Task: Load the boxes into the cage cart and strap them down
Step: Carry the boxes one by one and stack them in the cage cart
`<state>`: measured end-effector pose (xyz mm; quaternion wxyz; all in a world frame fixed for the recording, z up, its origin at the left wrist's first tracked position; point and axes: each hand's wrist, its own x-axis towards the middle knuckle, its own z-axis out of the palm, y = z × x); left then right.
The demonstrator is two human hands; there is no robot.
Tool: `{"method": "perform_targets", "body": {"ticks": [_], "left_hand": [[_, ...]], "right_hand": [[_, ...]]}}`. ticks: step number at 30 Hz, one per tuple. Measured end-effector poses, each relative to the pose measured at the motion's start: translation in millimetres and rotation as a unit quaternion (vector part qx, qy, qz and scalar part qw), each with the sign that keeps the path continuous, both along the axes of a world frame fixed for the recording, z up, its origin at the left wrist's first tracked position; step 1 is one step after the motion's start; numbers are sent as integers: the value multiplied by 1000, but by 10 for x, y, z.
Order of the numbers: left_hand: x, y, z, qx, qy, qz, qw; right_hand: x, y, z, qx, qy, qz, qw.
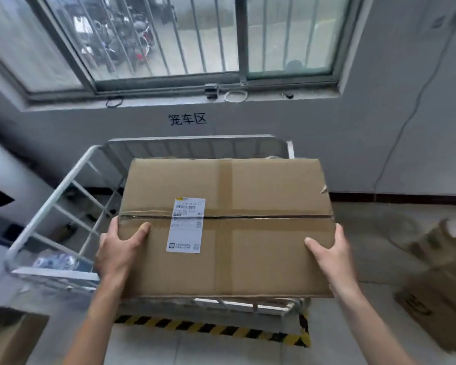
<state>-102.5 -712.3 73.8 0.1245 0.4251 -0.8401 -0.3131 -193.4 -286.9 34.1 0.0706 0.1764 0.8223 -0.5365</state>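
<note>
The left hand [119,248] and right hand [329,251] clamp opposite sides of the cardboard box [227,227], thumbs curled over its top, so it stays level. Just beyond and beneath the hands waits the cage cart [63,191], probably about to receive it.

A sliding window [241,35] with vertical bars [179,35] fills the upper frame; scooters [142,40] stand outside it. On its sill [313,97] lie a white ring [236,96] and a black coiled cord [114,102]. Black characters [187,119] mark the grey wall [327,133] below. Yellow-and-black hazard tape [208,327] crosses the floor at lower centre.
</note>
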Motion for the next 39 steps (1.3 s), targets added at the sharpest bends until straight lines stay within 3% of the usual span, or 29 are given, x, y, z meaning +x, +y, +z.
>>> {"method": "perform_targets", "body": {"ticks": [8,12,25,39], "left_hand": [[-304,-909,-395,-13,-102,26,994],[-657,-1173,-672,0,-136,21,990],[-1904,-1324,-1619,52,-239,-22,969],[-3702,-1437,-3623,108,-285,-146,941]], "right_hand": [[-354,-904,-357,72,-70,37,994],[-643,-1143,-689,55,-122,43,990],[-1654,-1320,-1347,87,-251,8,964],[-2978,-1420,-2954,188,-265,-30,945]]}}
